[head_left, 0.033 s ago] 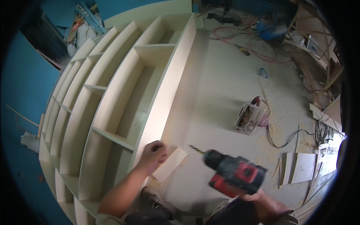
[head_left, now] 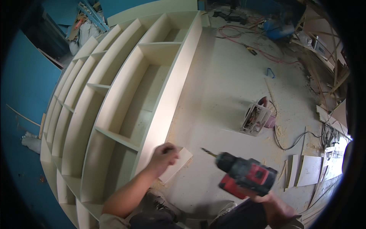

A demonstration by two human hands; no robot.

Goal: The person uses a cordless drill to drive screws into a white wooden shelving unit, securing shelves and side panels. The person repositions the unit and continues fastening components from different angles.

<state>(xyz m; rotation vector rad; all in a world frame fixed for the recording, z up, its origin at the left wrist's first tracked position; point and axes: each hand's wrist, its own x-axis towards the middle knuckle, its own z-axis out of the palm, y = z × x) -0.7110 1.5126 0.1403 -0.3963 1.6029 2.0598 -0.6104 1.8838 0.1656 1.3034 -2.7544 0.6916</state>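
Observation:
My right hand [head_left: 268,202] is wrapped round the grip of a red and black cordless drill [head_left: 249,175]. A long bit [head_left: 209,152] sticks out of its chuck, pointing up and left, clear of the wood. My left hand [head_left: 164,158] is closed, fingers curled in, beside the long outer board [head_left: 173,99] of a pale wooden shelf frame; whatever those fingers hold, if anything, is hidden. Below that hand a short pale board [head_left: 179,164] lies on the floor, partly covered by it. The shelf frame [head_left: 139,45] has several open compartments and fills the left side.
A circular saw [head_left: 256,118] rests on the floor to the right, its cord [head_left: 293,147] trailing past sawdust. Farther off lie a blue clip-like piece [head_left: 270,72] and a reddish hose [head_left: 228,34]. Board offcuts [head_left: 309,170] lie at the right. My shoes [head_left: 162,202] are at the bottom.
Both hands have shifted slightly to the right, the drill moving along with my right hand. My left hand remains closed. The surroundings have moved only a little in the picture.

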